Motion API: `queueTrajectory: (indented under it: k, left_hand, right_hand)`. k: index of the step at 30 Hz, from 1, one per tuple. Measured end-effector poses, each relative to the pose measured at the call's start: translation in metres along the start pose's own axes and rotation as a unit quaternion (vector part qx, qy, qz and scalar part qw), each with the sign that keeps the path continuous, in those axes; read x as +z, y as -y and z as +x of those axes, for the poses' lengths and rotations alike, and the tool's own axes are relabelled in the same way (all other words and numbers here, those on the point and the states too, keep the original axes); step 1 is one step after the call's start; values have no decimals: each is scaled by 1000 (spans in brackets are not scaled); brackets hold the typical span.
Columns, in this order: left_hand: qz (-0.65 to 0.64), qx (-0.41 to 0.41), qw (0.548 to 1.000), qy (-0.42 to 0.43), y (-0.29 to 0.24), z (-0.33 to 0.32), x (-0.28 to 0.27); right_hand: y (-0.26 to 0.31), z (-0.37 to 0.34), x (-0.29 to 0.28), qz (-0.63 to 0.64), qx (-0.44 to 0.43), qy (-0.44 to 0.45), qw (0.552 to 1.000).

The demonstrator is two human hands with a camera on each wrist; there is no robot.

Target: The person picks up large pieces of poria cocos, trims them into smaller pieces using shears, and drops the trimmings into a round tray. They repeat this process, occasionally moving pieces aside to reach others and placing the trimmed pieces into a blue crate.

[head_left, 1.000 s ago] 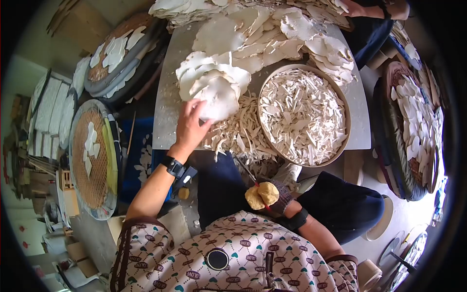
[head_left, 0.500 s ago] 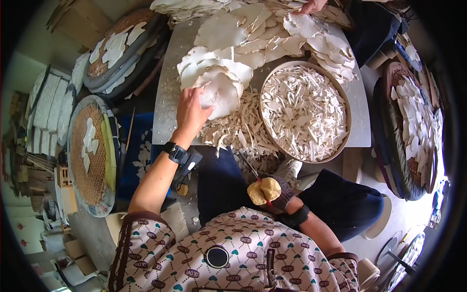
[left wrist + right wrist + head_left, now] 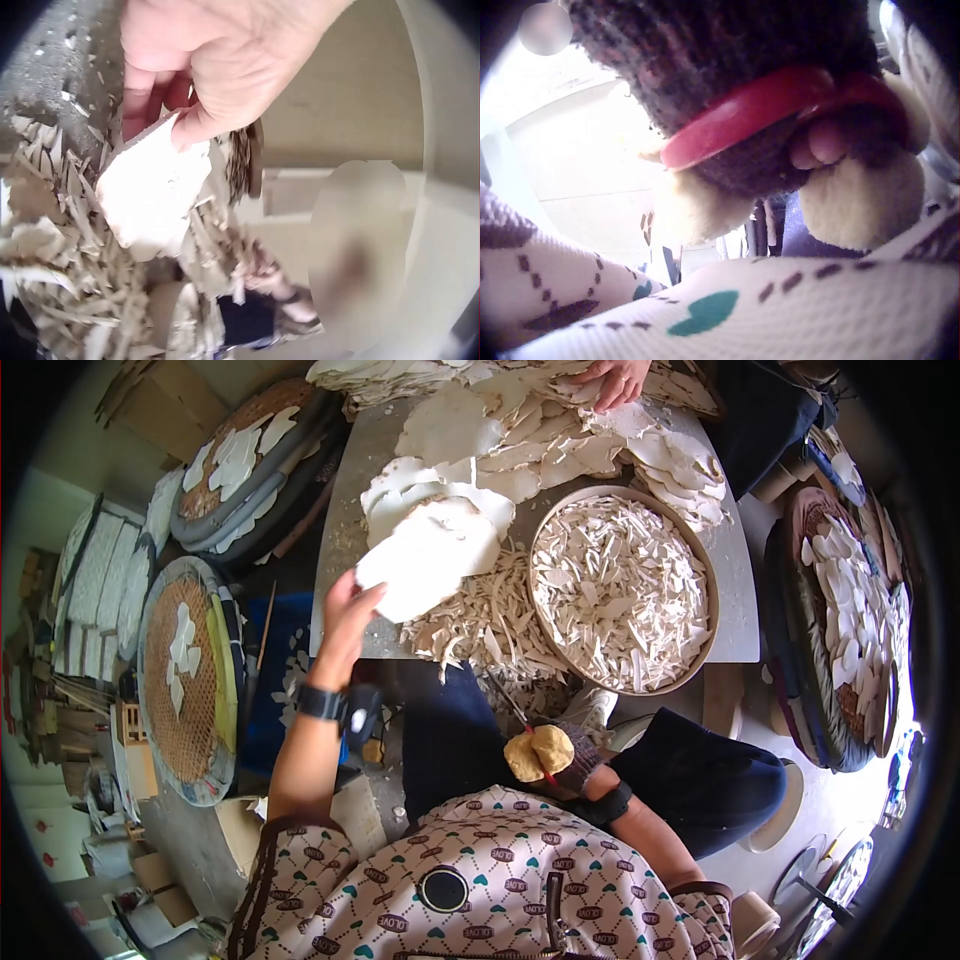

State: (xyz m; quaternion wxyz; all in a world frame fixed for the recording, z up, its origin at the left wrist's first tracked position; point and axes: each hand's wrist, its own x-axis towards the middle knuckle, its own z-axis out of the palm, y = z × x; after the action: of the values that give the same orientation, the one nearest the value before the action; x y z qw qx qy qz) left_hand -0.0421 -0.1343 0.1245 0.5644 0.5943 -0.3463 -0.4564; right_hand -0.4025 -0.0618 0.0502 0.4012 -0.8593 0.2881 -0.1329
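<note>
One ragged sheet (image 3: 425,560) in left grip (image 3: 343,622)

Upper centre, table (image 3: 738,605): tray (image 3: 715,600) of chips (image 3: 620,595) at right, loose chips (image 3: 490,615) left of it, flat slices (image 3: 555,445) behind. Left rack (image 3: 160,660) and right rack (image 3: 848,610) flank it.

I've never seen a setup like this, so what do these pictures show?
There's no robot: these are a person's hands. The big round view comes from a camera on the head, looking down; the other two come from wrist cameras. The left hand holds a thin white sheet by its edge. The gloved right hand grips a tool with red handles and yellow padding. On the table lie flat pale sheets, loose slivers and a round tray full of chips. Another person's hand is at the far side.
</note>
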Motion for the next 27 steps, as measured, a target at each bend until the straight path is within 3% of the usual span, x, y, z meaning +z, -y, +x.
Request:
queueTrajectory:
  k: [4, 6, 7, 8, 9, 10, 12, 13, 14, 15, 16, 19, 20, 21, 22, 24, 25, 26, 27]
  left_hand:
    - [-117, 3, 974, -192, 9, -91, -77]
    - [-114, 22, 947, -299, 58, -152, -163]
    - [246, -8, 921, -301, 60, -189, -185]
    - [573, -37, 775, -262, 61, -225, -205]
    - [429, -3, 823, -371, 105, -258, -258]
    - [269, 32, 840, -469, 146, -275, -297]
    - [505, -18, 787, -354, 91, -252, -230]
    - [303, 65, 879, -363, 82, -227, -209]
    - [161, 113, 923, -332, 67, -194, -179]
    - [13, 152, 943, -296, 53, -160, -149]
    - [-146, 87, 952, -255, 19, -127, -107]
    - [-15, 21, 993, -115, -9, -32, -19]
    - [37, 72, 991, -105, -1, -3, 6]
    - [196, 146, 964, -108, 22, 31, 14]
    - [377, 212, 892, -132, 25, 48, 28]
    - [567, 257, 764, -168, 21, 59, 55]
    - [574, 259, 760, -160, 20, 64, 58]
    - [582, 260, 756, -153, 22, 66, 57]
    - [590, 259, 751, -145, 22, 69, 57]
  right_hand:
    - [-13, 1, 14, 99, 5, -5, 995]
    - [-7, 2, 9, 74, 9, 28, 997]
    - [-4, 3, 5, 60, 12, 43, 997]
    - [0, 3, -1, 45, 8, 45, 998]
    - [4, 4, -5, 29, 3, 48, 998]
    - [6, 5, -8, 13, -3, 52, 999]
    - [5, 6, -6, -10, -12, 61, 998]
    - [5, 6, -5, -22, -17, 65, 998]
    - [8, 7, -6, -28, -19, 78, 996]
    - [12, 8, -8, -37, -21, 86, 995]
    - [14, 8, -11, -49, -20, 91, 994]
    - [11, 3, -8, 43, 17, 15, 999]
    - [8, 1, -7, 70, 31, 14, 997]
    - [7, 0, -6, 85, 37, -12, 996]
    - [4, 0, -5, 69, 38, -9, 997]
    - [-10, -4, 5, 55, 22, 5, 998]
    - [-8, -4, 2, 36, 30, 31, 998]
    - [-5, -5, 3, 63, 22, -48, 997]
    - [-5, -7, 2, 95, 31, -59, 993]
